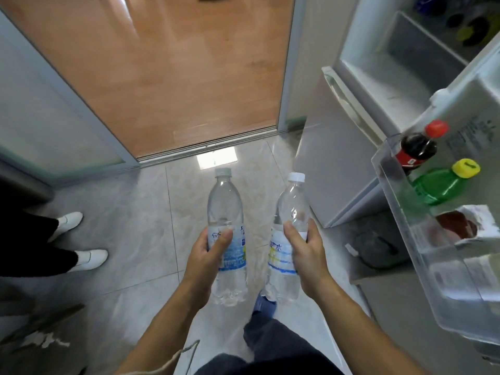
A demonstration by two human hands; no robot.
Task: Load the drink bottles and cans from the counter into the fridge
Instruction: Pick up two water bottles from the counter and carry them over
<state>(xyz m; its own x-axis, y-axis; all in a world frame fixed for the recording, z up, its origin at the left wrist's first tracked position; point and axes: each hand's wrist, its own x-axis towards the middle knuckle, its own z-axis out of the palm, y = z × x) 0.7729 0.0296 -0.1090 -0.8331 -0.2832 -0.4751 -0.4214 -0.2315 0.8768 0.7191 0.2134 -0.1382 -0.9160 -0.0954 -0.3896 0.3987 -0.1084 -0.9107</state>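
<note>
I hold two clear drink bottles with blue and white labels over the tiled floor. My left hand (204, 255) grips the left bottle (226, 212) around its label, thumb in front. The right bottle (290, 209) is gripped by my right hand (305, 250) at the label too. Both stand roughly upright with white caps on top. The fridge (378, 77) stands open to the right. Its door shelf (400, 212) holds a cola bottle (418, 148) with a red cap and a green bottle (438, 185) with a yellow cap.
Another person's legs in black trousers and white shoes (89, 259) stand at the left. A doorway to a wooden floor (167, 63) lies ahead. A torn white packet (465, 226) sits lower in the door shelf. A closed lower fridge door (332, 163) is right of the bottles.
</note>
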